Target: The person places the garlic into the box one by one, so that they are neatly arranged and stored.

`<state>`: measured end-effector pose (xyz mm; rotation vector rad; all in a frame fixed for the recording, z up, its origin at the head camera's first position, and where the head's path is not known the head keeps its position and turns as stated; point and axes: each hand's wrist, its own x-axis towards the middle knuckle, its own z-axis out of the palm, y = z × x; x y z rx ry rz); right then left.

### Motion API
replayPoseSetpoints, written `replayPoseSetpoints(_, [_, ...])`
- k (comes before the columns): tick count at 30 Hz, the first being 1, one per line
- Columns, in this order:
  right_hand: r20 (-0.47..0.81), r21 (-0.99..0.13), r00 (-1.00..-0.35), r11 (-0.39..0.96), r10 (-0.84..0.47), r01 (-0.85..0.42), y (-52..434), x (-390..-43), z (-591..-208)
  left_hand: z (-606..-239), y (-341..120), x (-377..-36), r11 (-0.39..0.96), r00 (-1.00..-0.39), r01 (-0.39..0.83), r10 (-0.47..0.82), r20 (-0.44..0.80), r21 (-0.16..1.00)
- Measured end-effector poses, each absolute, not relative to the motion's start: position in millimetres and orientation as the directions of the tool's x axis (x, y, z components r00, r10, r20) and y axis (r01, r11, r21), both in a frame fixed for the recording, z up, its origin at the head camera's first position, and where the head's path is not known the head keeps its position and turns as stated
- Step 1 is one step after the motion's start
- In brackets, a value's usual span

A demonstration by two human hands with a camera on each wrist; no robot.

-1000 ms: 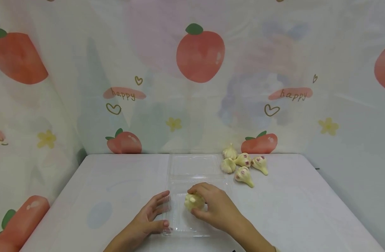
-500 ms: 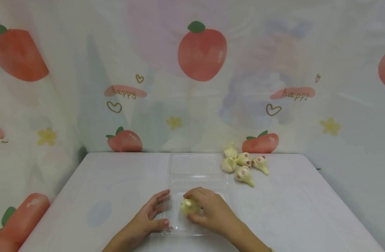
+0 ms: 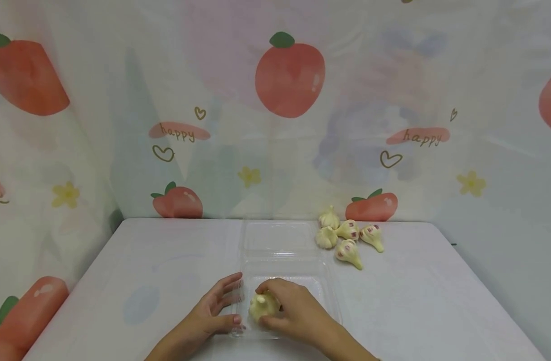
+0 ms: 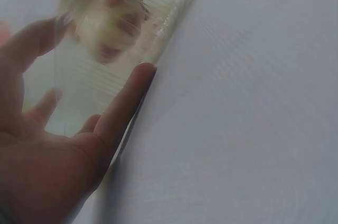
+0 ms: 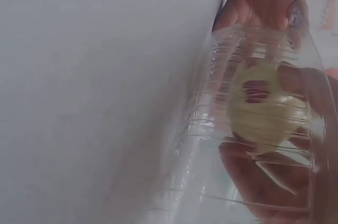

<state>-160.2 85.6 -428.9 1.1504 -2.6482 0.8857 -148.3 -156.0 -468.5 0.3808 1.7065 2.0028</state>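
A bulb of garlic (image 3: 260,307) is in my right hand (image 3: 293,308), fingers and thumb around its sides. The bulb is low in the near-left part of a clear plastic clamshell box (image 3: 331,291), its stem stub facing up. Through the box's transparent wall, the right wrist view shows purple marks on the garlic (image 5: 264,108). My left hand (image 3: 212,308) rests against the left side of the box, fingers spread and fairly straight. In the left wrist view, the fingertips of that hand (image 4: 58,145) lie along the plastic wall.
Behind the box base its open lid (image 3: 280,238) lies flat toward the back edge. Several more garlic bulbs (image 3: 348,253) sit in a cluster at the back right of the white table (image 3: 415,301). A patterned cloth backdrop (image 3: 275,165) stands behind.
My right hand has carried the garlic leftward and toward me inside the box. The left hand stays at the box's left side, and the other bulbs keep their places.
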Motion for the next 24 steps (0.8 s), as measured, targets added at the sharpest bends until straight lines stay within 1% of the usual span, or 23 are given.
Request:
replayPoseSetpoints(5, [0.308,-0.522,-0.704,0.505,-0.639,-0.687,84.3,-159.1,-430.1,-468.1,-155.9,-147.8,-0.098,-0.851,-0.172,0.515,-0.098,0.98])
replayPoseSetpoints(10, [0.298,-0.544,-0.689,0.476,-0.66,-0.691,83.3,-159.0,-431.2,-468.9,-156.2,-147.7,-0.091,-0.851,-0.163,0.517,-0.094,0.982])
replayPoseSetpoints(19, [0.223,-0.621,-0.665,0.422,-0.713,-0.661,85.5,-158.0,-433.2,-468.5,-155.6,-146.2,-0.073,-0.849,-0.163,0.519,-0.102,0.984])
replayPoseSetpoints(24, [0.226,-0.624,-0.648,0.403,-0.728,-0.67,85.8,-158.4,-433.9,-468.4,-155.5,-146.5,-0.071,-0.85,-0.162,0.517,-0.103,0.984])
